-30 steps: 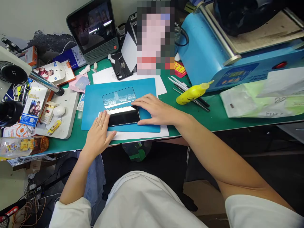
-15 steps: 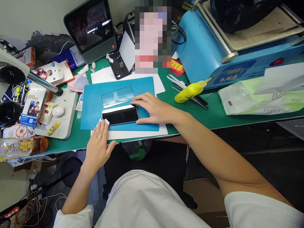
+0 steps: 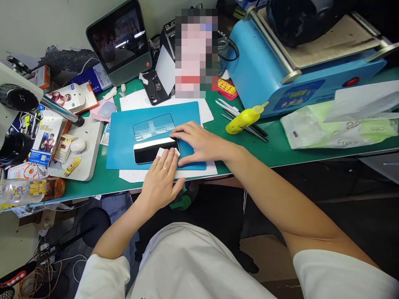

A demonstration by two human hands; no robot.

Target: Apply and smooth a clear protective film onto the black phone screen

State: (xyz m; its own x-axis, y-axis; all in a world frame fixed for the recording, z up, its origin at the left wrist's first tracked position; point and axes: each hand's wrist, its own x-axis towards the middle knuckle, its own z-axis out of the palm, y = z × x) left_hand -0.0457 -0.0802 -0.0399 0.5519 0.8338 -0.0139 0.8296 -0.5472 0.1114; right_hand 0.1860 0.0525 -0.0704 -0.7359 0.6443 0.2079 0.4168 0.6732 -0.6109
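Observation:
A phone point(image 3: 143, 153) with a dark, glossy screen lies face up on a blue mat point(image 3: 121, 128). My left hand point(image 3: 160, 178) presses a folded white wipe point(image 3: 162, 151) against the screen's right part, fingers straight and close together; they cover much of the wipe. At the phone's right end, my right hand point(image 3: 199, 143) is closed around it, with forefinger at the far edge and thumb at the near edge. Just beyond the phone, a clear glass sheet with a dark outline point(image 3: 154, 126) rests on the mat.
A yellow squeeze bottle point(image 3: 245, 119) lies over thin tools to the right, before a blue machine point(image 3: 264, 62). Behind the mat are a black phone case point(image 3: 154, 87) and a smart display point(image 3: 120, 41). A microscope arm point(image 3: 59, 109) overhangs boxes at left.
My left hand has slid the white wipe rightward across the screen, from the phone's left end to its right part. My right hand keeps its hold on the phone.

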